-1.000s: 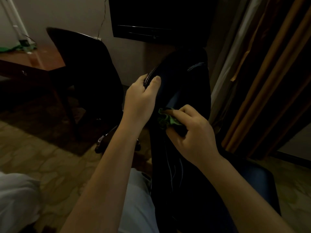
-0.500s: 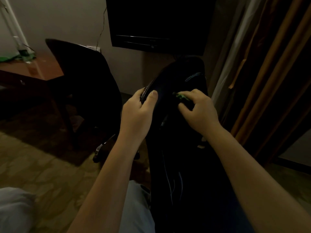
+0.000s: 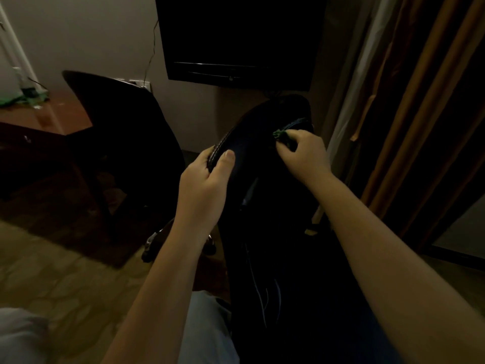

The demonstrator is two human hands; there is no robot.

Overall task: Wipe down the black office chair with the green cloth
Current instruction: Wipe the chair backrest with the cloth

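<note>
The black office chair (image 3: 265,143) tilts toward the person, its stitched edge clamped by the left hand (image 3: 203,187). The right hand (image 3: 301,153) pinches the green cloth (image 3: 280,135), bunched small, against the upper backrest. The cloth looks soft and light; the chair heavy, best steadied by that rim. A second ago the cloth sat lower, mid-back.

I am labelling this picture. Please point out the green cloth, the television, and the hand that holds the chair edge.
green cloth (image 3: 280,135): head view, bunched part showing past the right hand's fingers.
television (image 3: 236,38): head view, middle of the dark screen.
left hand (image 3: 203,187): head view, back of the hand.
</note>
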